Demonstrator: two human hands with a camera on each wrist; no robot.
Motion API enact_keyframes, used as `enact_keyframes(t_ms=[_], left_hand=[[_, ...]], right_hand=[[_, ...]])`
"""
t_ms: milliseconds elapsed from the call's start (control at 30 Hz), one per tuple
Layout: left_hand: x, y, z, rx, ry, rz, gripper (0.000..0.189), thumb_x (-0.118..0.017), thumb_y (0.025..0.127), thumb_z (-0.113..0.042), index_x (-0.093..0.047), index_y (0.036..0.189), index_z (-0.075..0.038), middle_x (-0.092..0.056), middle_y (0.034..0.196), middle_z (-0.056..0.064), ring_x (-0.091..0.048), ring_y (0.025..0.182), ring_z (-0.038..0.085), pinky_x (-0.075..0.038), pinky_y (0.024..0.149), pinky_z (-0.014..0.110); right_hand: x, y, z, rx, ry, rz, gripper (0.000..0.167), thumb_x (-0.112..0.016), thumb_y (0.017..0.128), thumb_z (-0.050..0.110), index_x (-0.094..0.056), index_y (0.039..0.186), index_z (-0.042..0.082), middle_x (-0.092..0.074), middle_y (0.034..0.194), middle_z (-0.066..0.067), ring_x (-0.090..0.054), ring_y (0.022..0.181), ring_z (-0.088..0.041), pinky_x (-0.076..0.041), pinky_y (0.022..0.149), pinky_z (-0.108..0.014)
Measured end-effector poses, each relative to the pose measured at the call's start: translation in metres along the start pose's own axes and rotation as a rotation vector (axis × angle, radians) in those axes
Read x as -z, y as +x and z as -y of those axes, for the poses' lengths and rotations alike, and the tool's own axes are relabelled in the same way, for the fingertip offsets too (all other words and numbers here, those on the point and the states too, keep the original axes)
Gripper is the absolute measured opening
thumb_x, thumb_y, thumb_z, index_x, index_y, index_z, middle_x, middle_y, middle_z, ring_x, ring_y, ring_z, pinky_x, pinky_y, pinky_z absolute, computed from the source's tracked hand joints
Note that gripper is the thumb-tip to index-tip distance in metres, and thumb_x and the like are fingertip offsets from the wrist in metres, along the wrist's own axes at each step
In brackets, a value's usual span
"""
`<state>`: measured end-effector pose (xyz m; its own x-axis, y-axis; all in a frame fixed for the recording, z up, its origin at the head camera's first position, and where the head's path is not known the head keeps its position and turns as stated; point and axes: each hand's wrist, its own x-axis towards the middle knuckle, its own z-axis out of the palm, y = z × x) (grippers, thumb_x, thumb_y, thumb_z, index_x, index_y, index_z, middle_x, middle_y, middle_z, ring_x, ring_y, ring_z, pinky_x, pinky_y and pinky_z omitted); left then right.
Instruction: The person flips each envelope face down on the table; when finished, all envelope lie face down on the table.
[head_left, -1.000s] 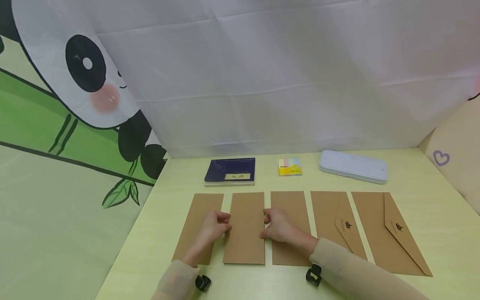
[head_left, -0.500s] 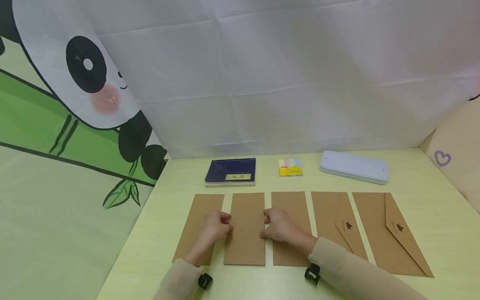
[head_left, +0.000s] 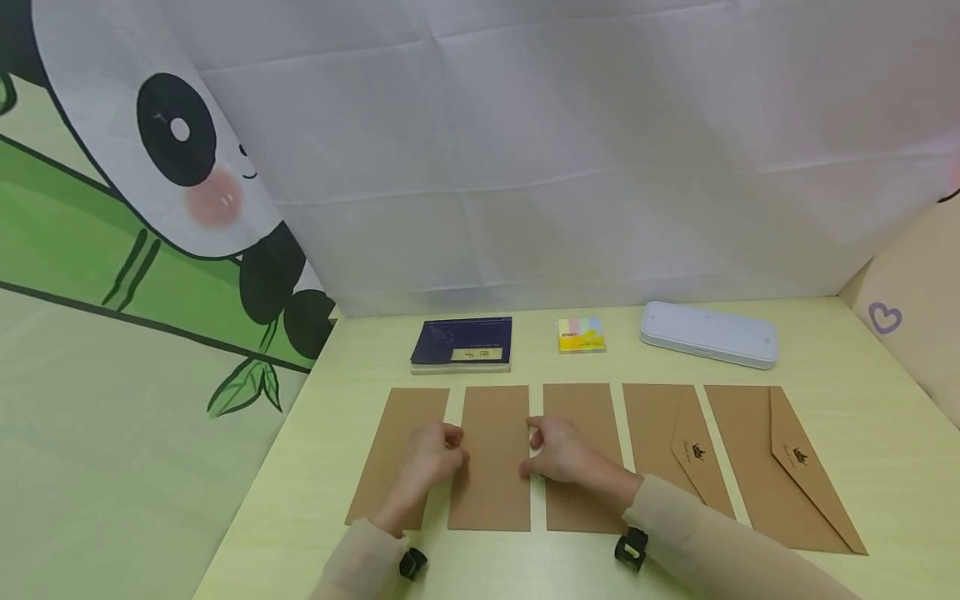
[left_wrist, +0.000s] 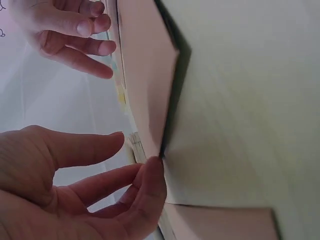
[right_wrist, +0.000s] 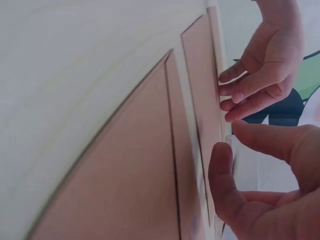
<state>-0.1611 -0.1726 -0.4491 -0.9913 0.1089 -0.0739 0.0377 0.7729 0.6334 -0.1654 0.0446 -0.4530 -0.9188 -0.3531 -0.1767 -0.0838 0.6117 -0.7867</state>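
Several brown paper envelopes lie in a row across the table. The second envelope from the left (head_left: 491,458) lies flat between both hands, plain side up. My left hand (head_left: 429,454) touches its left edge with the fingertips; the left wrist view shows the thumb (left_wrist: 92,149) held apart from them. At the opposite edge is my right hand (head_left: 561,452), thumb and index finger spread along that side. The leftmost envelope (head_left: 390,446) lies partly beneath the left forearm, and the middle envelope (head_left: 577,400) partly beneath the right hand. Two envelopes at right (head_left: 645,425) show flaps with crown prints.
Behind the row are a dark blue notebook (head_left: 461,342), a pack of sticky notes (head_left: 581,336) and a pale, closed oblong case (head_left: 708,333). A white cloth (head_left: 525,167) hangs at the table's (head_left: 862,400) back edge. Each wrist wears a black strapped device.
The left hand has shifted very slightly right against the envelope's edge. The right hand and the envelopes stay nearly where they were.
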Motion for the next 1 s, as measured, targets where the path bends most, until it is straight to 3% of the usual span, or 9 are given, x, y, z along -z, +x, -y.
enact_keyframes(t_ms=[67,200,267,467,633,767,1000], left_hand=[[0.000,-0.001,-0.003,-0.002,0.027,-0.010,0.010,-0.062,0.072,0.004,-0.068,0.077,-0.003,-0.053,0.066,0.000,-0.048,0.064,0.015,-0.039,0.052,0.028],[0.000,-0.002,-0.010,0.029,0.030,-0.001,0.035,-0.065,0.076,-0.003,-0.068,0.111,0.004,-0.067,0.094,0.010,-0.060,0.082,0.021,-0.050,0.067,0.034],[-0.002,-0.002,-0.013,0.028,-0.014,0.017,0.038,-0.067,0.077,-0.003,-0.065,0.114,0.006,-0.066,0.096,0.011,-0.061,0.083,0.023,-0.051,0.068,0.035],[-0.011,-0.002,-0.023,0.001,-0.119,0.076,0.037,-0.070,0.080,-0.002,-0.064,0.116,0.007,-0.065,0.095,0.010,-0.063,0.083,0.023,-0.053,0.068,0.033],[-0.020,0.000,-0.033,-0.075,-0.174,0.090,0.035,-0.070,0.081,0.000,-0.063,0.114,0.009,-0.065,0.096,0.013,-0.064,0.084,0.023,-0.053,0.070,0.033],[-0.028,0.001,-0.040,-0.127,-0.178,0.096,0.034,-0.069,0.080,0.002,-0.064,0.113,0.010,-0.067,0.094,0.013,-0.064,0.082,0.022,-0.052,0.069,0.032],[-0.041,0.003,-0.048,-0.127,-0.175,0.144,0.031,-0.070,0.081,0.001,-0.065,0.110,0.010,-0.068,0.091,0.009,-0.063,0.081,0.018,-0.052,0.067,0.029]], right_hand=[[0.002,-0.002,0.001,-0.007,0.032,-0.001,0.077,-0.086,0.066,0.007,-0.048,0.132,-0.010,-0.056,0.086,-0.005,-0.048,0.066,-0.016,-0.042,0.057,-0.027],[0.008,-0.006,0.003,-0.021,0.060,-0.009,0.076,-0.085,0.068,0.008,-0.049,0.132,-0.008,-0.058,0.090,-0.007,-0.052,0.064,-0.016,-0.045,0.056,-0.028],[0.011,-0.008,0.003,-0.022,0.053,-0.018,0.074,-0.085,0.068,0.009,-0.050,0.132,-0.007,-0.059,0.092,-0.008,-0.052,0.066,-0.016,-0.046,0.057,-0.028],[0.018,-0.014,-0.003,0.020,-0.004,-0.046,0.072,-0.086,0.068,0.012,-0.052,0.129,-0.007,-0.058,0.091,-0.006,-0.051,0.073,-0.016,-0.045,0.063,-0.029],[0.025,-0.021,-0.010,0.035,-0.043,-0.065,0.074,-0.084,0.068,0.011,-0.050,0.133,-0.004,-0.058,0.090,-0.005,-0.049,0.072,-0.016,-0.044,0.061,-0.029],[0.034,-0.028,-0.016,0.004,-0.040,-0.076,0.073,-0.083,0.071,0.011,-0.050,0.134,-0.001,-0.057,0.094,-0.006,-0.049,0.071,-0.016,-0.044,0.060,-0.030],[0.053,-0.040,-0.029,-0.045,-0.037,-0.085,0.076,-0.085,0.069,0.009,-0.047,0.134,-0.006,-0.056,0.100,-0.011,-0.050,0.076,-0.019,-0.045,0.066,-0.031]])
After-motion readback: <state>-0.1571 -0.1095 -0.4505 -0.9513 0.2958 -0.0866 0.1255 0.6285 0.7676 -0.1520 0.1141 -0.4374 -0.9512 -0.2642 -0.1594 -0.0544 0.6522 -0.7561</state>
